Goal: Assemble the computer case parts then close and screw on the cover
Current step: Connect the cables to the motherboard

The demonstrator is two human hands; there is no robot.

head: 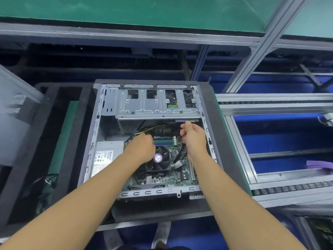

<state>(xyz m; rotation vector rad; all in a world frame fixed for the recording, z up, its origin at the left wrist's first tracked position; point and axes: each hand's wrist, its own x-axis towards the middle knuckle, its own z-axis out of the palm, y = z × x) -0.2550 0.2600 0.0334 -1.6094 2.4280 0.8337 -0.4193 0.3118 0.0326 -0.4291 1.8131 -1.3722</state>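
Note:
An open computer case (93, 134) lies on its side on a dark pallet, its cover off. Inside are a silver drive cage (155, 107), a power supply (106, 156), the green motherboard (162, 177) and a black CPU fan (160, 159). My left hand (140, 147) is curled among the yellow and black power cables (153, 128) beside the memory slots; what it grips is hidden. My right hand (192, 136) pinches a cable connector (188, 123) just under the drive cage's right end, and a black cable (180, 154) hangs below it.
A perforated grey metal panel (18, 112) leans at the left. The pallet (212, 109) sits on a conveyor frame with roller rails (288, 188) running right. A purple object (319, 165) lies at the far right. Green shelf (144, 9) overhead.

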